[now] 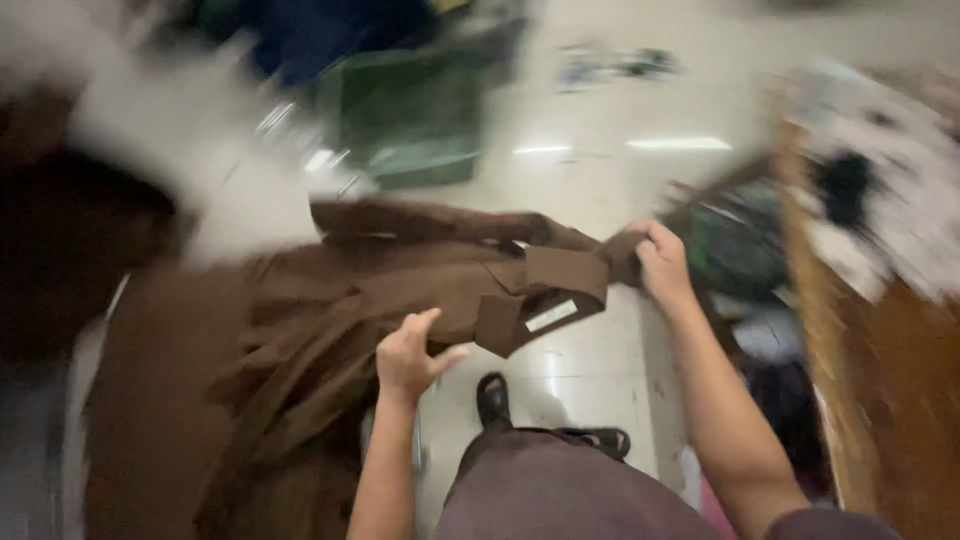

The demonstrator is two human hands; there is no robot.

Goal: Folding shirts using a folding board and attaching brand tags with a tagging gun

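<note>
2 hands: right [660,262] pinches brown shirt [400,290] collar edge; left [408,358] half-open, touching it.

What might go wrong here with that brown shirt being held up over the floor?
The right hand pinches only the collar edge of the brown shirt, while the left hand is open beneath it, so the shirt may slip. Much of the cloth hangs low on the left and might drag on the tiled floor. It may also catch the sandalled foot.

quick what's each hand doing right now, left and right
Left hand: open, fingers spread, at the edge of the brown shirt; a grip cannot be told.
Right hand: closed, pinching the shirt's fabric beside the collar.
</note>
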